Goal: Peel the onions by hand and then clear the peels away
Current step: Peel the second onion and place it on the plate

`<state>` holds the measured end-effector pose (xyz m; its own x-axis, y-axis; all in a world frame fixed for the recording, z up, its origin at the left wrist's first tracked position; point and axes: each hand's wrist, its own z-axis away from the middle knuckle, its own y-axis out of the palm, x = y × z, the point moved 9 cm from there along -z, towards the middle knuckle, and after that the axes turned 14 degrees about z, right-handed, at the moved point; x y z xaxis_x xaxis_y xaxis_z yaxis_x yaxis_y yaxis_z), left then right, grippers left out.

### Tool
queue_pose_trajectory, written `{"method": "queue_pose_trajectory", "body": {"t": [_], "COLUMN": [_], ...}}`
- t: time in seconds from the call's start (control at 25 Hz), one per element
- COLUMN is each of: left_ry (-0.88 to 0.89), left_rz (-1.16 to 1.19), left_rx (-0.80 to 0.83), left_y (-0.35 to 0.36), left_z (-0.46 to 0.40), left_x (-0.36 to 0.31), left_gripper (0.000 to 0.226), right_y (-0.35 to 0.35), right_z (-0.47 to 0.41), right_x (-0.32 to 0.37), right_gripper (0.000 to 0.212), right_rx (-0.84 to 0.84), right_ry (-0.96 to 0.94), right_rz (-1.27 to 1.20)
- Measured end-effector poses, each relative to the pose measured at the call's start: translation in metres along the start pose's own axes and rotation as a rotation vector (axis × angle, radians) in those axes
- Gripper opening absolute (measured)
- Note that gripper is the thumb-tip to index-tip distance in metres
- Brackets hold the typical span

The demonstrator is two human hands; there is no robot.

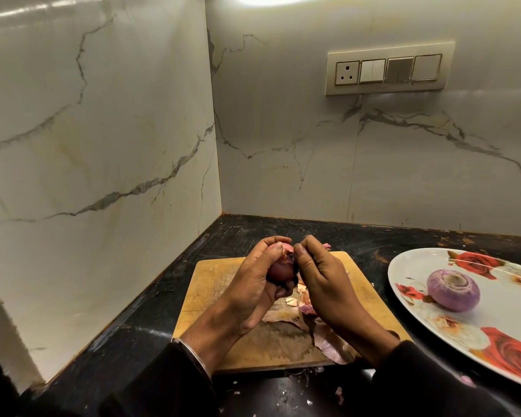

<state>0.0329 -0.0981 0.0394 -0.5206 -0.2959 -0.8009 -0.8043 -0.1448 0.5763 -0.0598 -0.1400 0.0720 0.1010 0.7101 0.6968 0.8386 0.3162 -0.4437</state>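
My left hand (253, 281) is wrapped around a red onion (280, 270) held above the wooden cutting board (205, 284). My right hand (322, 278) pinches the onion's skin at its top end with thumb and fingertips. Loose papery peels (328, 341) lie on the board under and between my wrists. A peeled purple onion (453, 290) rests on the white rose-patterned plate (409, 266) to the right.
The board sits on a black counter (145, 320) in a corner between two marble walls. A switch panel with a socket (388, 69) is on the back wall. Small peel scraps (339, 394) dot the counter's near edge.
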Motion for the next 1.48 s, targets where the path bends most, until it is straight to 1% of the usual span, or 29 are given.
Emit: {"method": "queue_pose_trajectory", "body": {"t": [0.16,0.36,0.56,0.72,0.84,0.88,1.04,1.16,1.24,1.36,1.48], "left_ry": [-0.02,-0.039,-0.049,-0.066,-0.084,-0.083,-0.093,-0.104,-0.103,-0.08,-0.06], "left_rz": [0.022,-0.043,-0.045,-0.033,0.077,0.101,0.117,0.146,0.163,0.199,0.248], "left_rx": [-0.008,-0.028,-0.022,-0.003,-0.001,-0.008,-0.025,-0.041,-0.048,-0.066,-0.113], "left_y": [0.0,-0.003,-0.002,-0.001,0.003,0.002,0.0,0.0,0.0,-0.004,-0.011], "left_z": [0.0,-0.001,0.001,0.003,0.004,0.003,0.003,0.002,0.001,-0.002,-0.004], "left_x": [0.0,0.002,0.001,0.001,0.0,-0.002,-0.002,-0.002,-0.002,-0.003,-0.004], "left_gripper": [0.022,0.022,0.023,0.025,0.033,0.035,0.039,0.036,0.04,0.049,0.043], "right_y": [0.001,0.003,0.002,0.001,-0.002,-0.004,-0.006,-0.016,-0.022,-0.023,-0.024], "right_z": [-0.001,-0.002,-0.002,0.0,-0.002,-0.003,-0.005,-0.006,-0.006,-0.006,-0.006], "right_x": [-0.005,-0.012,-0.006,-0.004,-0.008,-0.008,-0.006,-0.008,-0.014,-0.023,-0.028], "right_gripper": [0.025,0.025,0.024,0.025,0.026,0.026,0.025,0.026,0.028,0.028,0.027], "right_rx": [0.026,0.089,0.146,0.2,0.194,0.179,0.134,0.025,-0.046,-0.064,-0.044], "right_ry": [0.016,0.04,0.049,0.083,0.176,0.183,0.148,0.137,0.138,0.153,0.145], "right_rz": [-0.002,-0.014,-0.05,-0.144,-0.373,-0.4,-0.339,-0.246,-0.127,0.083,0.296]}}
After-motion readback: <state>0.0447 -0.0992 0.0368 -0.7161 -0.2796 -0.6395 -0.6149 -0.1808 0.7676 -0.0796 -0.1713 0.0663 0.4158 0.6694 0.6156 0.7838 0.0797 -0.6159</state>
